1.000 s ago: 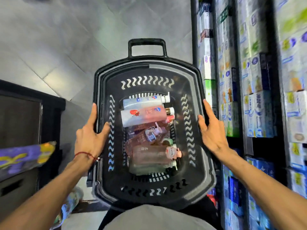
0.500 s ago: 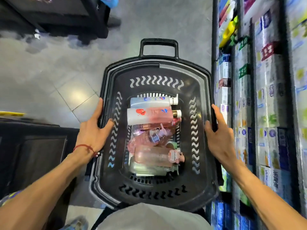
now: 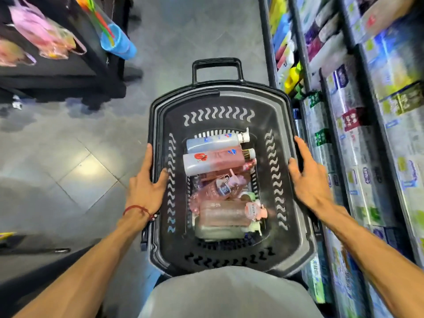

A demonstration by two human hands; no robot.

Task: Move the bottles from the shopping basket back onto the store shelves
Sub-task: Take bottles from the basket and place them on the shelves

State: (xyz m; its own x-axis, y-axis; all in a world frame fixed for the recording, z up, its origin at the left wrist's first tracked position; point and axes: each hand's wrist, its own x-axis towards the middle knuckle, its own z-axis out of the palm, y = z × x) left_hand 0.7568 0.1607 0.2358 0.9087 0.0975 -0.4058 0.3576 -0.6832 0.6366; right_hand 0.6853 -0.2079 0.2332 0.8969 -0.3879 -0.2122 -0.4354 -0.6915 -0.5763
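Observation:
A black shopping basket (image 3: 286, 244) is held in front of me, its pull handle (image 3: 216, 66) at the far end. Several bottles lie on their sides inside: a clear pump bottle (image 3: 212, 141) farthest, a pink and white bottle (image 3: 213, 160) below it, a pink pouch bottle (image 3: 216, 188), a pink-capped bottle (image 3: 226, 213) and a pale green one (image 3: 218, 230) nearest me. My left hand (image 3: 144, 187) grips the left rim. My right hand (image 3: 308, 177) grips the right rim. The store shelves (image 3: 358, 125) run along the right, packed with boxes.
A dark display stand (image 3: 57, 72) with pink bags (image 3: 34, 35) and a blue cup (image 3: 118, 42) stands at the upper left. Grey tiled floor (image 3: 68, 157) lies to the left of the basket. The basket's right side is close to the shelf edge.
I have carried the basket forward along the aisle. The shelves slid past on the right and the display stand came into view at upper left. Both hands kept their hold.

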